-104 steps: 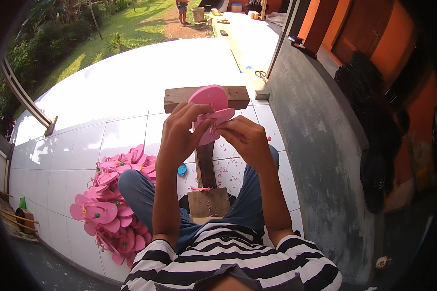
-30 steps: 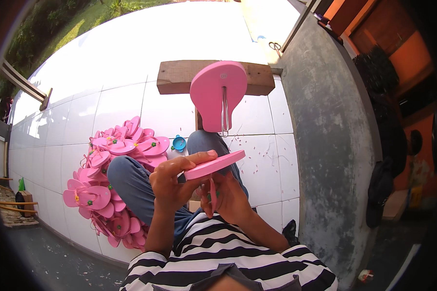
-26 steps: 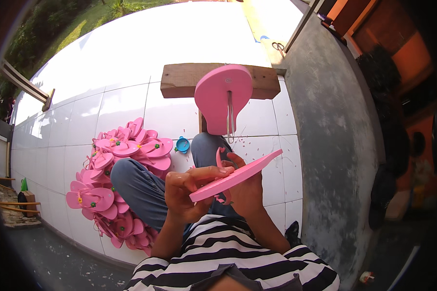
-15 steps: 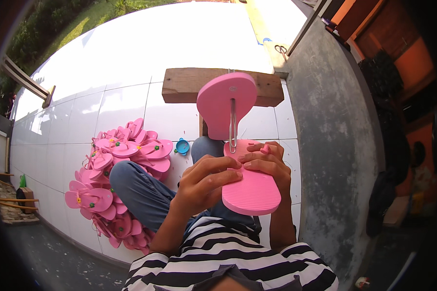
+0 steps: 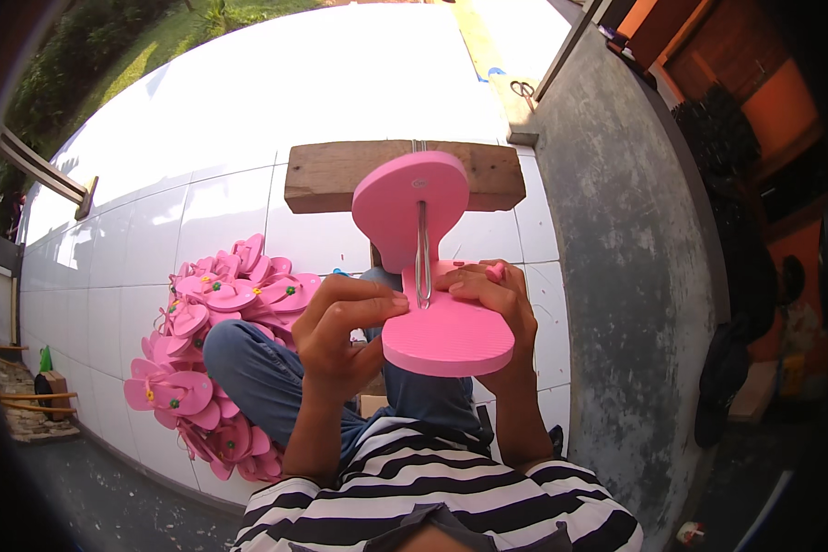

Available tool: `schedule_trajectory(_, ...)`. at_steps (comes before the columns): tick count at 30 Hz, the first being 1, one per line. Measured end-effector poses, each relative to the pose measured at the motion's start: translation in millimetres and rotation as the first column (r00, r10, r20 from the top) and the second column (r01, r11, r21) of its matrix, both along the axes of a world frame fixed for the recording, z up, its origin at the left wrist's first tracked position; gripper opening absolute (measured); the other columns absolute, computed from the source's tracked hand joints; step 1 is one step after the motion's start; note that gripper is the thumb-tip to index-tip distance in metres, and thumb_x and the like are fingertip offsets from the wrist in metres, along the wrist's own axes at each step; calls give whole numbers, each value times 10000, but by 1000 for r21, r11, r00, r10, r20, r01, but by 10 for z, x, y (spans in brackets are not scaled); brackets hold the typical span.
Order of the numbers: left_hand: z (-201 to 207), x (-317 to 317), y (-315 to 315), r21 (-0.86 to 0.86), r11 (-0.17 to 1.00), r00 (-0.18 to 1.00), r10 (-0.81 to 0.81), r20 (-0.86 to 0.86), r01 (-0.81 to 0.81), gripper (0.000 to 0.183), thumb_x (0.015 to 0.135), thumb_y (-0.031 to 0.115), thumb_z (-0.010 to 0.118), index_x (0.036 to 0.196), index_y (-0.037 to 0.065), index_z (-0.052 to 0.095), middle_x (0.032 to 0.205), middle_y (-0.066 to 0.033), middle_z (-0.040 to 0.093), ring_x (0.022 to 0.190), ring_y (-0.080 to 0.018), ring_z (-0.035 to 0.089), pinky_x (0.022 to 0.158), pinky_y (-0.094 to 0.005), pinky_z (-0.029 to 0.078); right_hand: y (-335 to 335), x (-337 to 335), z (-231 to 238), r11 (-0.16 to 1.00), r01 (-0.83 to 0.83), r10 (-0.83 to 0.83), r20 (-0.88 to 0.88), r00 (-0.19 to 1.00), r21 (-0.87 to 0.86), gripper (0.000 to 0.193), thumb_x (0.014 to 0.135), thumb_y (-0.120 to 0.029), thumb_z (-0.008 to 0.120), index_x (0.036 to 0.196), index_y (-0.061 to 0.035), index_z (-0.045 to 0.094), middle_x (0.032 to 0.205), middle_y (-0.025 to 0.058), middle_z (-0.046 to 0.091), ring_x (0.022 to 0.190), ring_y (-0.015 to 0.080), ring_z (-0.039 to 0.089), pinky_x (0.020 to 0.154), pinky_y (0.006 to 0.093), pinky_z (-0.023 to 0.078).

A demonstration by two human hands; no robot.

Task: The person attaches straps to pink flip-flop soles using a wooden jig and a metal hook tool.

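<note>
Over white floor tiles [image 5: 221, 216], pink sandal sole [image 5: 448, 342] is gripped by left hand [image 5: 342, 327] and right hand [image 5: 515, 313], metal prong [image 5: 421, 221] seen across it.

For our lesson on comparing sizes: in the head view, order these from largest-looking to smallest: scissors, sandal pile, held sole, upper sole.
1. Sandal pile
2. Held sole and upper sole: look alike; nearness leaves ranking unsure
3. Scissors
</note>
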State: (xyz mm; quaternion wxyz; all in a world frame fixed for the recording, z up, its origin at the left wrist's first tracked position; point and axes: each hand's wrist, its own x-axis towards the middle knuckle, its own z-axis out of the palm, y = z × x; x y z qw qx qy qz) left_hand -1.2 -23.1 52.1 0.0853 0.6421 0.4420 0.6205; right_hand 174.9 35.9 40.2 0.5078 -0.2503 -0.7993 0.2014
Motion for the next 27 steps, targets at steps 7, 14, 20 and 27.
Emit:
schedule_trajectory(7,271,68,193,-370,926,959,42,279,67,177,809,-6,763,918,-10,624,883,-81,656,810,-112,688,633,-237,597,97,-171,60,937,340,-328,128,936,-81,343,850,-281,751,1060,-72,576,945,74,629,886,265,578,834,417,403)
schedule_trajectory(14,-78,127,432,-209,965,903,226,364,-157,195,876,42,715,1000,12,568,929,-85,654,774,-125,681,637,-242,577,139,-168,0,817,560,-492,337,803,-141,380,881,-357,713,1044,-23,635,952,125,654,941,315,646,816,444,484)
schedule_trajectory(20,-993,573,-53,-564,809,923,73,377,166,317,979,232,612,1174,-7,542,994,-88,643,833,-133,644,712,-282,514,-114,516,-375,788,352,-92,468,879,-506,268,923,-264,666,1007,-9,670,950,129,666,749,231,661,657,342,511)
schedule_trajectory(27,-1391,472,-661,-639,521,772,-64,633,567,263,1031,176,506,1169,-28,595,840,-87,692,743,-115,634,686,-263,496,-681,862,-546,736,295,-40,396,918,-610,201,914,-91,655,1103,-41,704,853,102,670,549,140,600,546,277,476)
